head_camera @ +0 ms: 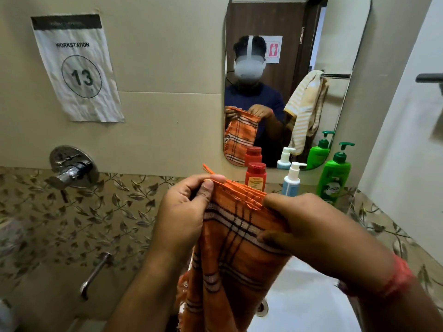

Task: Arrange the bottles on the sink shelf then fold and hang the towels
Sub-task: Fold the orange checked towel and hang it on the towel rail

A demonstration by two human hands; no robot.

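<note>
Both hands grip the top edge of an orange checked towel (230,255), which hangs folded in front of the sink (306,307): left hand (184,212) pinching the left corner, right hand (304,224) clamped on the right. Behind, on the shelf below the mirror (294,32), stand a red bottle (256,176), a white pump bottle (292,179) and a green pump bottle (334,176).

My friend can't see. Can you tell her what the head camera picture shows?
Two hands, left hand and right hand, hold up a folded orange checked towel over a sink. Behind it, a red bottle, a white pump bottle and a green pump bottle stand below a mirror.
</note>
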